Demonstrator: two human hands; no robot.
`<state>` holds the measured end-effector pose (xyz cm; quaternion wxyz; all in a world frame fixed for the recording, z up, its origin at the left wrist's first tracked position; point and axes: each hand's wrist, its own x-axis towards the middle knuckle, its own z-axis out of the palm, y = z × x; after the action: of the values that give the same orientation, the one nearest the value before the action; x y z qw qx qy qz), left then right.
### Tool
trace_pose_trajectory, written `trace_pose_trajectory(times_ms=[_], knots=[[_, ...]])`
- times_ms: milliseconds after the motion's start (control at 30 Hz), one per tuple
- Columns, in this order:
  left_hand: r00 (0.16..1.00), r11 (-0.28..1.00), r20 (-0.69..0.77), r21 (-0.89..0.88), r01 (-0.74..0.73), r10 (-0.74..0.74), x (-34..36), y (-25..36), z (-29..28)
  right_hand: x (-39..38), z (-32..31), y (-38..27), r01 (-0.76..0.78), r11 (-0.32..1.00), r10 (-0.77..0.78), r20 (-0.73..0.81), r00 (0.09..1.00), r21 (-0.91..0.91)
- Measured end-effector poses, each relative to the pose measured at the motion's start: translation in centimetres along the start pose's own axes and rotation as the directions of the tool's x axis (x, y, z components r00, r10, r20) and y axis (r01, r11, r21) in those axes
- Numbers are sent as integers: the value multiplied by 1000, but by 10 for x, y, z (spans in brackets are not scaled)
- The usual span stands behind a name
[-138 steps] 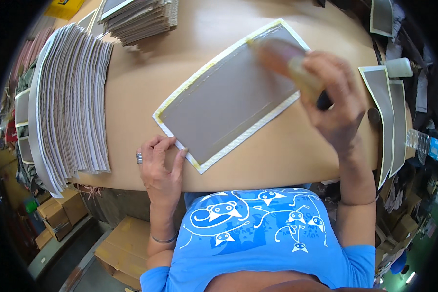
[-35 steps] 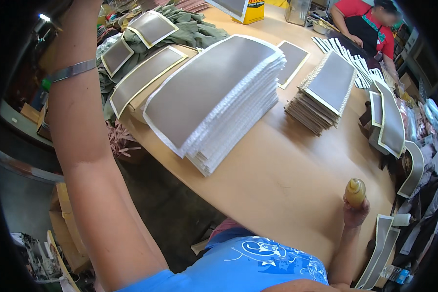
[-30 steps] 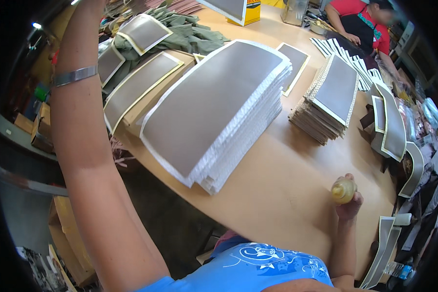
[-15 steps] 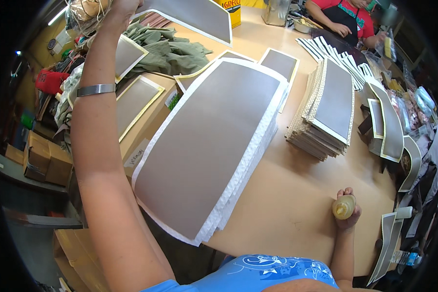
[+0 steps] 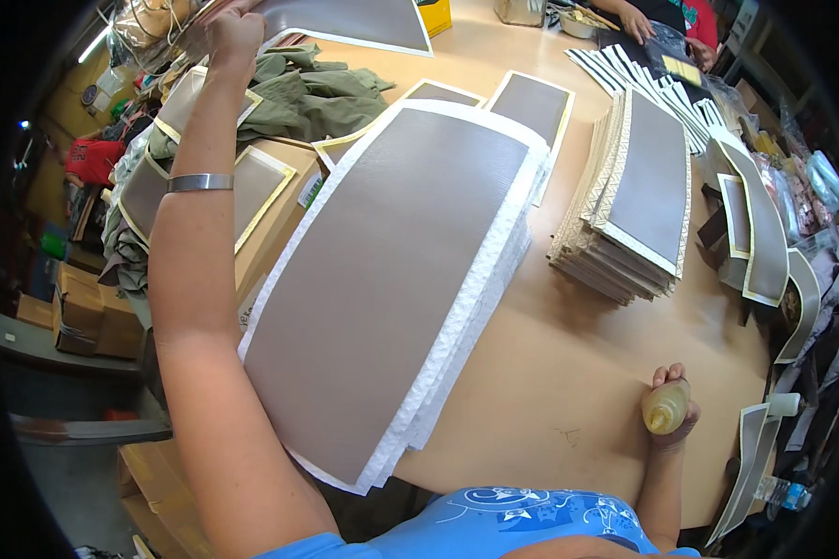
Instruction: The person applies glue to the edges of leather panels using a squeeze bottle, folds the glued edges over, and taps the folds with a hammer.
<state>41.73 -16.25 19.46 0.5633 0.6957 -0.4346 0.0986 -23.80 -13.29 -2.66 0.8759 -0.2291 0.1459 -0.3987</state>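
Note:
My left hand (image 5: pixel 236 39) is closed at the far left, on the near end of a grey panel with a white border (image 5: pixel 350 20); its fingertips are partly hidden. Near the front right of the table, my right hand (image 5: pixel 688 424) is wrapped round a translucent squeeze bottle (image 5: pixel 667 408) of yellowish content, its nozzle tipped toward me. Between my arms lies a stack of large grey panels (image 5: pixel 396 270) with white textured edges, overhanging the table's front edge. A taller stack of smaller grey panels (image 5: pixel 639 177) stands to its right.
Green cloth (image 5: pixel 322 93) lies by a cardboard box (image 5: pixel 284 219) at left. White-striped strips (image 5: pixel 639 93) fan out at the back right. Curved panels (image 5: pixel 760 233) stand along the right edge. A co-worker's hand (image 5: pixel 636 23) is at the far side.
My left hand has come slightly nearer with the grey panel, which sits higher in view. My right hand still holds the bottle, a little lower. The co-worker's hands have moved. The whole view has shifted slightly.

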Motion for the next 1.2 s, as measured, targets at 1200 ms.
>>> trace_pose_trajectory(times_ms=[1200], knots=[[801, 809, 125, 22, 588, -585, -65, -128, 21, 2, 14, 6, -1, 999, 4, -77, 997, 32]])
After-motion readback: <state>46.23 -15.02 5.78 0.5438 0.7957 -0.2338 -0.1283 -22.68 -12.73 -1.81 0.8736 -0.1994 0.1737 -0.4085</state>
